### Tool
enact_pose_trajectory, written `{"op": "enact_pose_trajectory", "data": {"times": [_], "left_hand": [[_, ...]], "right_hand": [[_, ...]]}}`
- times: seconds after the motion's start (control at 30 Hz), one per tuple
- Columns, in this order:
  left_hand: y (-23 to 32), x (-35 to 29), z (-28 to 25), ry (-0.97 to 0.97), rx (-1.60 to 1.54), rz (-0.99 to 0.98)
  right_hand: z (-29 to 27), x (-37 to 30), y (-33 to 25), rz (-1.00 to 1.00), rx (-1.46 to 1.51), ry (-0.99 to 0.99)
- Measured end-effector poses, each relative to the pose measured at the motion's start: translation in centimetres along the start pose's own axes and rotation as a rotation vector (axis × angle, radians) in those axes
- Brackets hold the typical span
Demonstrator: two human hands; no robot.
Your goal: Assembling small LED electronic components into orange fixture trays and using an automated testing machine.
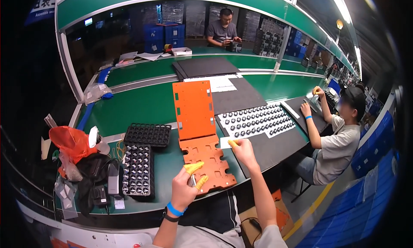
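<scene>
1. Orange jig (pixel 204 151) lay opened on the green bench (pixel 167 162) before the person, its notched base (pixel 206 158) nearest, its flat panel (pixel 193 108) reaching away beyond.
2. Left hand (pixel 183 190) was at the base's near left edge, forefinger and thumb parted; whether they held the small shiny bit (pixel 192 179) between them could not be told.
3. Right hand (pixel 245 152) had its fingertips pinched on a white card (pixel 225 143), just beside the base's right edge.
4. Two black trays (pixel 147 135) sat left of the jig, the nearer one holding shiny round pieces (pixel 137 165).
5. White strips (pixel 256 121) with rows of dark knobs (pixel 232 127) lay on dark matting (pixel 266 152) to the right.
6. One co-worker (pixel 337 149) sat beyond, hands raised.
</scene>
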State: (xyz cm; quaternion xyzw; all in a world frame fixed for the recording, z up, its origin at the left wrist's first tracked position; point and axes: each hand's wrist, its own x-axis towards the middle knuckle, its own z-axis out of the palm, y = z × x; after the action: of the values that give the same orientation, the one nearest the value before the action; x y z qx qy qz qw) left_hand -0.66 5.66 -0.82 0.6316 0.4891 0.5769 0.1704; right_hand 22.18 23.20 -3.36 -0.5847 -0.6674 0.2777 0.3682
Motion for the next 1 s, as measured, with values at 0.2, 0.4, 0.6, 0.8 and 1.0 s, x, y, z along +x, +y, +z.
{"op": "enact_pose_trajectory", "data": {"times": [0.2,0.4,0.6,0.8,1.0], "left_hand": [[-1.9,-0.9,0.1,0.008,-0.36,-0.255],[-2.7,-0.6,-0.3,0.105,-0.535,-0.4],[-4.1,-0.8,-0.2,0.106,-1.025,-0.598],[-5.0,-1.0,0.3,0.171,-1.032,-0.655],[-4.9,-0.2,0.6,0.162,-1.048,-0.684]], "right_hand": [[2.8,3.0,1.6,0.098,-0.066,-0.201],[2.0,4.7,1.6,0.282,0.131,-0.568],[1.2,7.7,1.2,0.367,0.084,-0.782],[1.7,7.0,-0.9,0.274,-0.121,-0.757],[1.3,9.2,-0.1,0.299,-0.161,-0.922]]}}
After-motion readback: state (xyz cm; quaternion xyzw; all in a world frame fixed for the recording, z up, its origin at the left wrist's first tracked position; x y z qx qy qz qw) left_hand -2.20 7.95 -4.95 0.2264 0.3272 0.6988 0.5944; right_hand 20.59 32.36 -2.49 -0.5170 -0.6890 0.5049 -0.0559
